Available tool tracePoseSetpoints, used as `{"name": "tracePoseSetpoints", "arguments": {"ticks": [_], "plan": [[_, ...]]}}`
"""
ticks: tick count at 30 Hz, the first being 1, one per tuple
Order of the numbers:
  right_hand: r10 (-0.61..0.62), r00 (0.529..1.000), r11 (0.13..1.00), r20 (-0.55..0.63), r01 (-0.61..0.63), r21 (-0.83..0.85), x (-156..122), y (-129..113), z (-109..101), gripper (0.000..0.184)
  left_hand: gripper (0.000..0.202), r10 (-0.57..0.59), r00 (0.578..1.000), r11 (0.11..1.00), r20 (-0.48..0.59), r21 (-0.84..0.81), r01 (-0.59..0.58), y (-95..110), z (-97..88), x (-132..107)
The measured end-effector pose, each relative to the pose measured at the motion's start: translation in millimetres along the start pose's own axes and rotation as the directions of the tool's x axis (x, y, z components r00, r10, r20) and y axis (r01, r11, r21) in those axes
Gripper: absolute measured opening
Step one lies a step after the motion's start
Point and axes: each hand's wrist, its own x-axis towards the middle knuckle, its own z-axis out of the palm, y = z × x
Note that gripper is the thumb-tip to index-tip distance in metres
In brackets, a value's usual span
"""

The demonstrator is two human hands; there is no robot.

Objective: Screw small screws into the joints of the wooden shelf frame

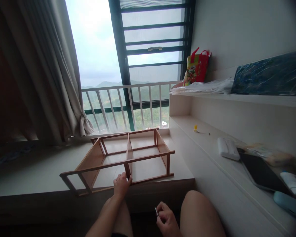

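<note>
Shelf frame (118,163) on window ledge (39,171), left hand (122,184) at middle panel (129,149)

Frame: lies flat, brown, with three panels upright between long rails. Reaches ledge's front edge at near left corner; cannot tell whether overhanging. Runs close to white railing (138,85) on far side. Leaves narrow strip of ledge at right, before counter (202,140); leaves wider strip at left, toward curtain (51,65).

Left hand: curls around near end of middle panel, thumb to the right, just at ledge's front edge.

Right hand (165,217): pinches thin pale rod (156,211) between thumb and fingers, one end sticking up. Sits lower than ledge, apart from frame, between knees (199,210); nearer to right one, with more room leftward.

Counter: carries white case (228,148) and dark flat slab (261,171), both well apart from frame.
</note>
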Motion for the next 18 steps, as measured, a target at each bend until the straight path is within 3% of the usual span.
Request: {"name": "tracePoseSetpoints", "arguments": {"ticks": [5, 8, 11, 14, 18], "plan": [[-0.082, 0.996, 0.997, -0.024, 0.081, -0.016, 3.8, -8.1, 0.5, 0.021, 0.042, -0.063, 0.994, 0.988, 0.091, 0.148, 0.049, -1.6, -27.4, -1.3], [-0.157, 0.985, 0.988, -0.066, 0.156, -0.009, 1.7, 0.2, -0.5, 0.021, 0.045, -0.128, 0.959, 0.981, 0.253, 0.176, 0.085, 6.2, -46.0, -2.8], [-0.201, 0.972, 0.98, -0.125, 0.201, -0.008, -2.5, 14.7, 1.0, 0.024, 0.048, -0.132, 0.932, 0.978, 0.338, 0.195, 0.067, 16.4, -57.2, -5.2], [-0.173, 0.963, 0.985, -0.207, 0.164, -0.057, -6.0, 25.3, 2.4, 0.035, 0.052, -0.103, 0.903, 0.984, 0.417, 0.177, 0.03, 26.1, -59.9, -8.0], [-0.033, 0.967, 0.999, -0.253, 0.023, -0.042, -8.1, 27.7, 0.6, 0.044, 0.049, 0.016, 0.884, 0.992, 0.467, 0.104, -0.073, 42.9, -55.4, -11.1]]}}
